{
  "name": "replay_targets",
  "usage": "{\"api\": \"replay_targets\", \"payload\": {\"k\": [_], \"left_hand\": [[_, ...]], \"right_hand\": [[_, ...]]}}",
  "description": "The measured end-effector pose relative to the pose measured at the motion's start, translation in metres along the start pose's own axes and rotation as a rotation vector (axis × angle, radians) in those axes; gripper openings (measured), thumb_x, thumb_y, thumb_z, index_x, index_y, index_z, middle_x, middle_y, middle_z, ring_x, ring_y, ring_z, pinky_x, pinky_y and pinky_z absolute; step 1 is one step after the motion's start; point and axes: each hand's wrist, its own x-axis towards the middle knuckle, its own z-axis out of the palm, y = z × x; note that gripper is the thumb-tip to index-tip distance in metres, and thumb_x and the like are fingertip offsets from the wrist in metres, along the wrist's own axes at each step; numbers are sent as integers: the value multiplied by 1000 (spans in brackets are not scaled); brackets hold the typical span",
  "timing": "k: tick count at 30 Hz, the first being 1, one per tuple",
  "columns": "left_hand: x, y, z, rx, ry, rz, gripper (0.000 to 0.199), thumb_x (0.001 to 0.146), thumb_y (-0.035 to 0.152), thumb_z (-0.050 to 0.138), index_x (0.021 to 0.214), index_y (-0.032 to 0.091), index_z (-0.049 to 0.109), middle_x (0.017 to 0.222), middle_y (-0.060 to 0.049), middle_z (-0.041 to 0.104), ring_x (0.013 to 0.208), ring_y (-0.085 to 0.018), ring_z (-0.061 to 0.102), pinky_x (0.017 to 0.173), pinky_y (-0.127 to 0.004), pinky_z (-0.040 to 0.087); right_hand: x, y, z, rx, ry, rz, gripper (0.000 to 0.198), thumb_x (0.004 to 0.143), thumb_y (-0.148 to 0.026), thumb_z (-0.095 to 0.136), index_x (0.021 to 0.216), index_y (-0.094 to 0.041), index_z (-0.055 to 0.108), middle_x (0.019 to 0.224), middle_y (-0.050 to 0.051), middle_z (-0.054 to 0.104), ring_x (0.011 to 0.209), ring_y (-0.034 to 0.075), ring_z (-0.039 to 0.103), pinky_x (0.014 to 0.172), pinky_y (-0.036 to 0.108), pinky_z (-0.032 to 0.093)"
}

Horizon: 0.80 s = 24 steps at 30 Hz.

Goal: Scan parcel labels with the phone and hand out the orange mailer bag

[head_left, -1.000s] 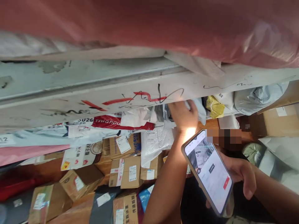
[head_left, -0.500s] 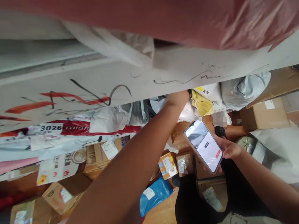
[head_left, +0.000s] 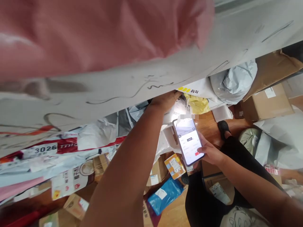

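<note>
My left hand (head_left: pixel 167 100) reaches in beneath the lip of a white shelf (head_left: pixel 132 83). Its fingers curl at the upper edge of a white labelled parcel (head_left: pixel 179 107), with the fingertips partly hidden. Right beside them lie a crumpled yellow bag (head_left: pixel 199 104) and a white bag with yellow print (head_left: pixel 199 86). My right hand (head_left: pixel 210 153) grips a smartphone (head_left: pixel 189 143), thumb over the red button on its lit screen. The phone is tilted just below the parcel, and bright light falls on the label.
A pink plastic bag (head_left: pixel 106 34) bulges over the shelf close to my head. Mailing bags (head_left: pixel 97 134) crowd the lower shelf at left. On the floor are a blue parcel (head_left: pixel 165 194), an orange box (head_left: pixel 175 166) and several cartons. A brown carton (head_left: pixel 272 102) stands at right.
The phone has moved left and turned more upright, closer to the parcel, and my right thumb now lies on the screen. The white parcel's label shows more plainly, brightly lit. The view has shifted.
</note>
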Motion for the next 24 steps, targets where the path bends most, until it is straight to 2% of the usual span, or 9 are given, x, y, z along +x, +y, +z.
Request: {"api": "replay_targets", "payload": {"k": [3,5,8,10,14,19,24], "left_hand": [[-4,-5,-1,-49,-18,0,53,105,37,21,147,27,52,144,-5,59,139,-22,48,120,-35,31],[-7,-5,-2,7,-48,51,52,105,36,24,149,23,49,147,-8,56,141,-24,45,118,-35,34],[-17,-2,-6,191,-136,163,53,100,25,38,151,15,44,158,-13,42,148,-29,36,121,-42,30],[-25,-1,-9,256,-151,201,53,99,25,42,151,16,43,161,-13,39,151,-29,30,123,-46,26],[-36,2,-13,203,-107,178,44,100,28,43,144,24,47,158,-8,45,151,-24,31,124,-50,24],[-36,5,-15,164,-99,163,34,100,26,43,132,23,55,153,-8,50,149,-23,33,125,-45,23],[-36,5,-15,103,-89,169,33,98,25,45,130,22,55,154,-7,49,147,-26,36,122,-47,29]], "right_hand": [[17,-1,16,16,24,-55,85,74,-34,75,145,-39,28,125,4,67,77,21,73,47,29,59],[26,-5,25,27,48,-84,84,74,-35,74,143,-40,28,126,4,66,81,23,74,48,29,59],[36,-13,33,50,93,-102,81,73,-34,73,140,-40,29,116,1,68,79,22,74,49,29,61],[41,-17,34,47,97,-95,79,72,-34,74,138,-40,31,115,0,67,77,21,73,49,28,61],[46,-23,36,20,74,-88,79,70,-34,77,136,-39,32,124,2,65,80,21,73,49,27,61],[47,-25,39,3,86,-112,74,70,-34,77,131,-37,35,128,3,61,83,21,73,50,28,62],[48,-24,39,-15,86,-120,74,71,-34,76,131,-37,33,129,3,60,83,22,73,52,33,64]]}}
